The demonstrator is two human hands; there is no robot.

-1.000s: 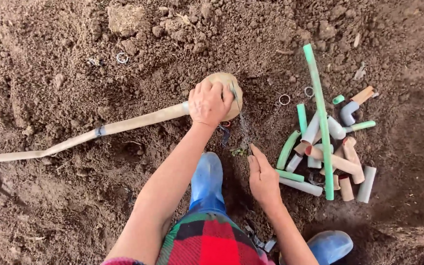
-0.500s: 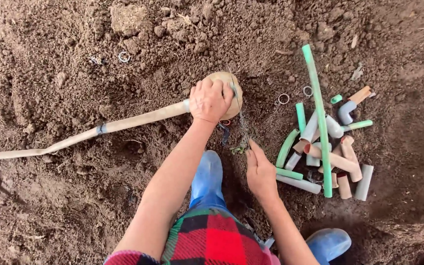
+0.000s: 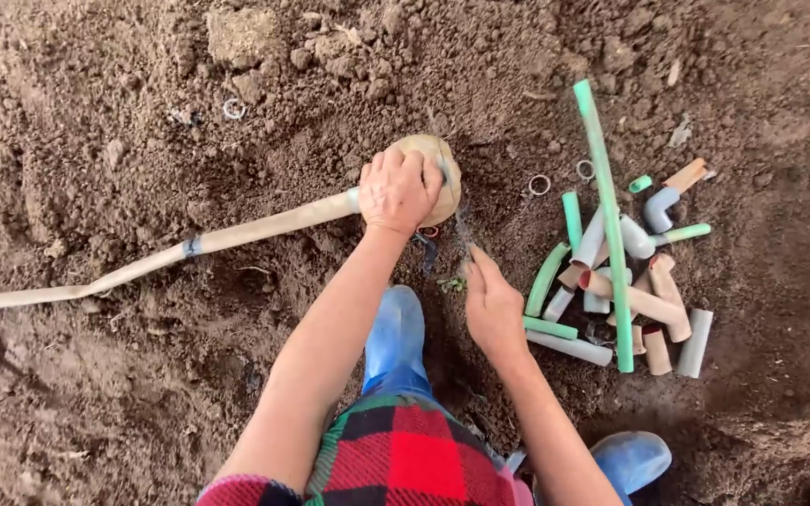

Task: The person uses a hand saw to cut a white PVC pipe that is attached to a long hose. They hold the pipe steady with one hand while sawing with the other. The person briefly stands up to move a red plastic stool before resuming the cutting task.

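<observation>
1. The left hand (image 3: pixel 397 192) clamps the round tan fitting (image 3: pixel 431 173) joined to the long pipe (image 3: pixel 189 248), steadying it on the soil (image 3: pixel 96 122);
2. The right hand (image 3: pixel 491 305) pinches a thin strand (image 3: pixel 461 230) leading to the fitting; pipe offcuts (image 3: pixel 611 281) lie just beside it.

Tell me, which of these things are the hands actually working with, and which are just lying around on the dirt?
In use:
left hand gripping the round tan fitting on the long pipe
right hand low over the soil, fingers near a small green sprig

Lying about:
pile of pipe offcuts
long green tube
small rings
</observation>
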